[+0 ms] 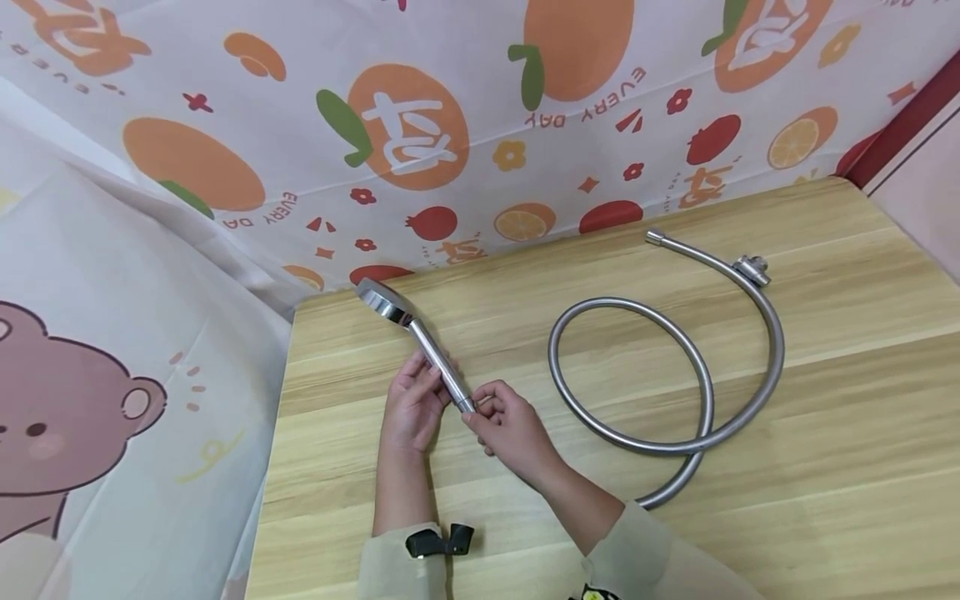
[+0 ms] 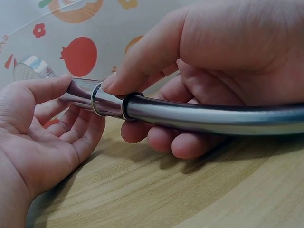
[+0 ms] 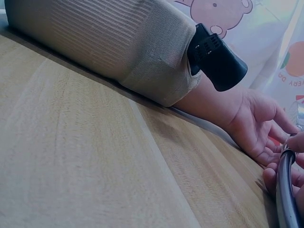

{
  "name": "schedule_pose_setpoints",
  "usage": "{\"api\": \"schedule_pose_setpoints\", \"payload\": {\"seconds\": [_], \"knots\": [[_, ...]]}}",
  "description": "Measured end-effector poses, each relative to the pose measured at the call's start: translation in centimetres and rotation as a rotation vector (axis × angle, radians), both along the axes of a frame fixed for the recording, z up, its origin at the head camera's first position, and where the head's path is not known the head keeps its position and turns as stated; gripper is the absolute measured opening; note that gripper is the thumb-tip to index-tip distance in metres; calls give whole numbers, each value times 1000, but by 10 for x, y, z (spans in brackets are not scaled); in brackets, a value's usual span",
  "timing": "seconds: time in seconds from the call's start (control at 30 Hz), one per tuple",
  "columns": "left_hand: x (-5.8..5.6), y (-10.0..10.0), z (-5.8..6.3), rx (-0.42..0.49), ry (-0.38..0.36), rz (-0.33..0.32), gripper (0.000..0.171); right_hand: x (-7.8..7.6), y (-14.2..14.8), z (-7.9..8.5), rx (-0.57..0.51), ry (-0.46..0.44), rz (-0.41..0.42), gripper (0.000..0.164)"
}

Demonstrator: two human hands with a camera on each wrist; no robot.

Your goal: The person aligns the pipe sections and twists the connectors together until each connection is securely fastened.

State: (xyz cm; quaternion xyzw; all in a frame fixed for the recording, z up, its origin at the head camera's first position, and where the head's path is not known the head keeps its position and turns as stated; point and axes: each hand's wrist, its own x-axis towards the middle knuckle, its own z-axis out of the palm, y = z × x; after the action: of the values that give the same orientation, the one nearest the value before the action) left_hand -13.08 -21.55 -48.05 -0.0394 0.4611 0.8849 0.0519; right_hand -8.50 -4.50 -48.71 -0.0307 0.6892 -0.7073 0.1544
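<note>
A chrome hand shower slants up and left over the wooden table, its round head near the back edge. My left hand holds the handle from below, thumb on top and palm up. At the handle's lower end, my right hand pinches the end of a grey metal shower hose between thumb and curled fingers. In the left wrist view the hose end meets the handle in line, with a ringed collar under the right fingertips. The right wrist view shows this joint only at its edge.
The rest of the hose loops over the table on the right, its free end fitting toward the back. A small chrome bracket lies beside it. A fruit-print curtain hangs behind, and a bear-print sheet at left.
</note>
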Motion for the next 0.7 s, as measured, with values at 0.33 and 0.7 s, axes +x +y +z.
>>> {"api": "schedule_pose_setpoints", "payload": {"seconds": [0.33, 0.7], "knots": [[-1, 0, 0, -14, 0, -6, 42, 0, 2, 2, -13, 20, 2, 28], [0, 0, 0, -1, 3, -2, 36, 0, 1, 1, -7, 15, 7, 28]]}}
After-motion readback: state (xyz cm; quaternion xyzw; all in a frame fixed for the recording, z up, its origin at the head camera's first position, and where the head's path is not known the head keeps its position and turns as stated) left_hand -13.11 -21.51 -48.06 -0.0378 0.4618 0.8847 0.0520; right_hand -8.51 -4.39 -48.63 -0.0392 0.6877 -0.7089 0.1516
